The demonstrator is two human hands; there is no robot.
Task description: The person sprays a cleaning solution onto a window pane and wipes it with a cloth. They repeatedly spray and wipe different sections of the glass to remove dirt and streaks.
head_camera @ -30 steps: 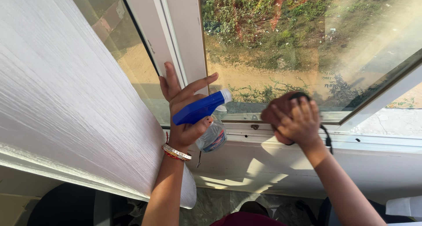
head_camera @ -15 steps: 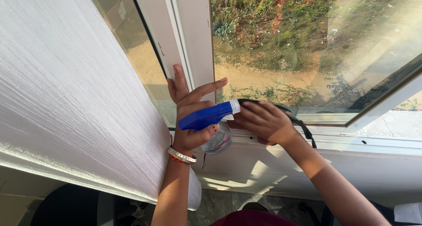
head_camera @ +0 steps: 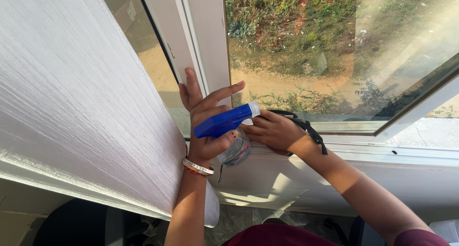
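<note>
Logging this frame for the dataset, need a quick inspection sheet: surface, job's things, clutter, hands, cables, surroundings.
Surface: white window sill, sunlit, with a small dark spot near the right.
Job's things: spray bottle with blue trigger head, white nozzle tip and clear body; dark cloth with a hanging strap.
Clutter: nothing seen on the sill.
Hands: left hand holds the spray bottle, fingers spread upward, bangles at the wrist; right hand is closed on the dark cloth, right next to the nozzle.
Cables: nothing seen.
Surroundings: white curtain at left, white window frame, glass pane showing sandy ground and green plants outside.
</note>
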